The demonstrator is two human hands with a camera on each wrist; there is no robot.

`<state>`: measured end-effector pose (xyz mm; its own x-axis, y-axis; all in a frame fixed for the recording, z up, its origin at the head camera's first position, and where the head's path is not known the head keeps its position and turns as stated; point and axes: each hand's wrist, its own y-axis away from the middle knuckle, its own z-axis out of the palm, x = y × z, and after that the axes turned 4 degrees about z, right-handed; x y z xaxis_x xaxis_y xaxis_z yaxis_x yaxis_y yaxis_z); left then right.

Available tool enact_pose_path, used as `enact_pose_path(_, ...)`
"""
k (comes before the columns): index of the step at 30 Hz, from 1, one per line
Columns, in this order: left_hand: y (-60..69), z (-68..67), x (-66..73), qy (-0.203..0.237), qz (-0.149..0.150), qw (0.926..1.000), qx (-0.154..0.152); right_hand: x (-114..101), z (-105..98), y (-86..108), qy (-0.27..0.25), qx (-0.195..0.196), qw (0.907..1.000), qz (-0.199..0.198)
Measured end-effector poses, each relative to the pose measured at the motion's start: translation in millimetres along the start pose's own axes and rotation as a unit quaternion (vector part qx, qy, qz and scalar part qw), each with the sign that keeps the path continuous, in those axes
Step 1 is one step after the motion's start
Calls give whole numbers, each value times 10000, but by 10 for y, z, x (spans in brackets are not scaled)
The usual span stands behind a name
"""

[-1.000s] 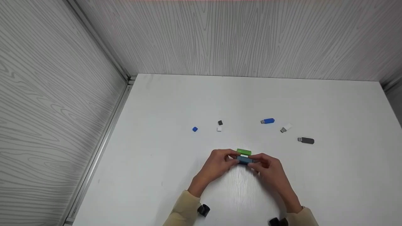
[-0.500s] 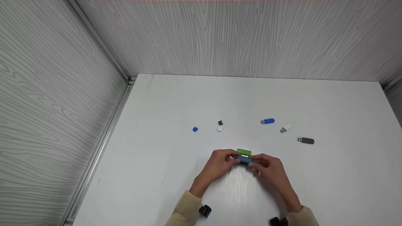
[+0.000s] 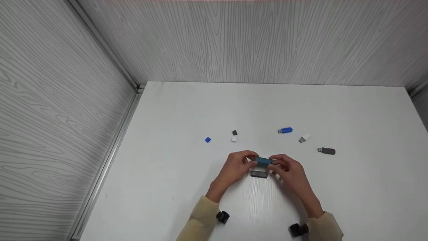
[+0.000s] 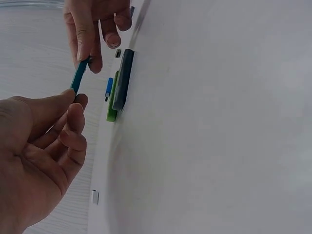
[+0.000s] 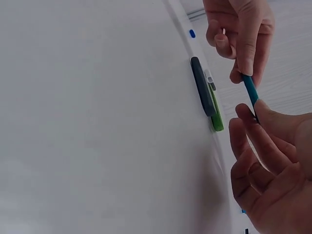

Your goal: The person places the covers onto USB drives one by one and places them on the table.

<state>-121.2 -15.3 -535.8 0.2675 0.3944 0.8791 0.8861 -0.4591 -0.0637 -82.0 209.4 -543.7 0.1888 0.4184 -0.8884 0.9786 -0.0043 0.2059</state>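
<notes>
Left hand (image 3: 234,167) and right hand (image 3: 290,170) pinch the teal bar (image 3: 264,161)—seemingly its ends.

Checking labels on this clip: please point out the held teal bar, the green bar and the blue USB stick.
Teal bar (image 3: 263,161), head view, middle of its body
Green bar (image 5: 217,113), right wrist view, its exposed side
Blue USB stick (image 3: 286,130), head view, its blue body

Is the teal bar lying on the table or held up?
Held up: the left hand and right hand pinch the teal bar by its ends, and both wrist views show it off the table.
</notes>
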Motion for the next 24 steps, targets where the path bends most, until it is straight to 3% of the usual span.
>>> enact_pose_path(7,-211,0,-17,-320,-102,9994,-2,-11,-64,-207,583,133,9981,-156)
enact_pose_path(14,-368,-17,-68,-725,-182,9970,-207,-9,-34,-300,1281,397,9905,-321)
enact_pose_path(20,-407,5,-79,-1094,-432,9927,-278,-29,3,-351,1662,396,9843,-439)
enact_pose_path(24,-417,27,-42,-1308,-446,9900,-290,-52,11,-377,1748,374,9832,-366)
